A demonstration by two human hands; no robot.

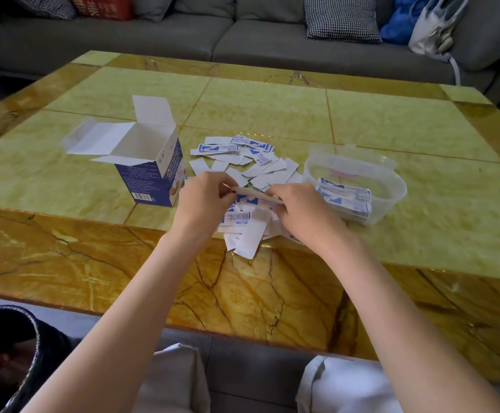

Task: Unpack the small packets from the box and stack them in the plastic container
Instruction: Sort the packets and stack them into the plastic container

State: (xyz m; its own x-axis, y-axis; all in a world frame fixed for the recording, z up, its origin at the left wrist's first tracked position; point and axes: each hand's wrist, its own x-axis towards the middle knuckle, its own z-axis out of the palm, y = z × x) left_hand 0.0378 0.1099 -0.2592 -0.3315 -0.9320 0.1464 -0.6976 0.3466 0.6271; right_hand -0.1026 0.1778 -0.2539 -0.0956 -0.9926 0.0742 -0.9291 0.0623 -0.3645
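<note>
A blue and white box (150,174) stands upright left of centre with its flaps open. Many small white and blue packets (242,162) lie scattered on the table between the box and a clear plastic container (392,186). Several packets (344,201) lie stacked inside the container at its near side. My left hand (205,199) and my right hand (299,211) meet over the near part of the pile. Together they hold a small bundle of packets (254,198) edge-on, one hand at each end.
The table (272,108) has a green tiled top and a yellow marble border. A grey sofa (242,40) with cushions and bags runs along the far side. A dark bin (7,353) stands at the lower left, beside my knees.
</note>
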